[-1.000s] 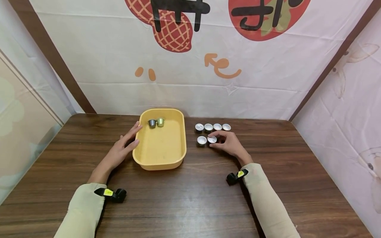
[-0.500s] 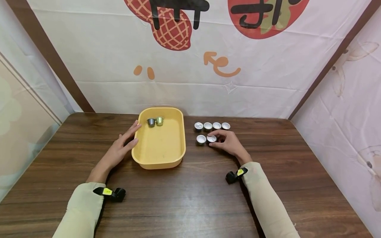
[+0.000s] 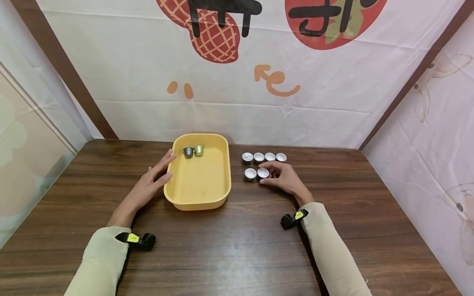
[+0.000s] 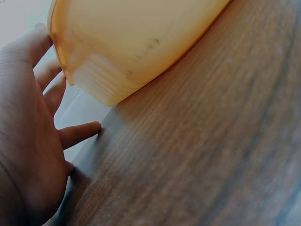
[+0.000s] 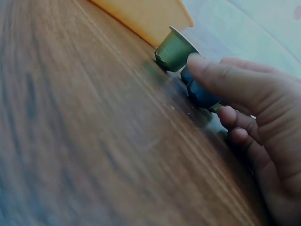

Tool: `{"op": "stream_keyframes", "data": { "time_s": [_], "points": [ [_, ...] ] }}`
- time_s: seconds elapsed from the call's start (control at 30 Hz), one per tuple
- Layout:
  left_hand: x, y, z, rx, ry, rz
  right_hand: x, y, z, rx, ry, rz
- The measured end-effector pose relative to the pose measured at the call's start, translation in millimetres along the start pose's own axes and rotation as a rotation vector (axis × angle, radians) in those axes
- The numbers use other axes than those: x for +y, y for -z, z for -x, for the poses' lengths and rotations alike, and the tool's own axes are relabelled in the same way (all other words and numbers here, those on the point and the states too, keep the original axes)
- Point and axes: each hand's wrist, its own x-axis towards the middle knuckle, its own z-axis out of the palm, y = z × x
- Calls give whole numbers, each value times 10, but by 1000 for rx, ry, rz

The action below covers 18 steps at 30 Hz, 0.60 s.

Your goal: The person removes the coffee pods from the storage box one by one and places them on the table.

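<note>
My left hand (image 3: 148,187) lies against the left rim of a yellow plastic tray (image 3: 197,204), its fingers extended. In the left wrist view, the fingertips meet the tray's edge. A dark coffee capsule (image 3: 189,152) and a light green coffee capsule (image 3: 199,151) lie inside the tray at the back. My right hand (image 3: 283,177) has thumb and index finger curled round a dark blue coffee capsule (image 3: 263,173), which stands lid up on the table. In the right wrist view, the thumb partly covers this blue capsule (image 5: 202,95). Left of it stands a green capsule (image 5: 176,51).
Behind the right hand, several capsules (image 3: 259,157) with silver lids form a row right of the tray. The brown wooden table (image 3: 229,250) ends at a printed fabric wall (image 3: 140,82) at the back. Each wrist carries a black camera (image 3: 288,222).
The fingers of the right hand have shifted slightly off the lid of the blue capsule, so more of it shows. The left hand and tray stay in place.
</note>
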Motion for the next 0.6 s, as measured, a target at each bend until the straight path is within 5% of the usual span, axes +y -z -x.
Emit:
{"op": "stream_keyframes", "data": {
  "time_s": [0.27,0.6],
  "points": [
    [64,16,10,-4,13,-3,-13,82,-16,11,15,-79],
    [19,8,14,-3,-7,3,-270,147,-86,68,72,-8]
  ]
}}
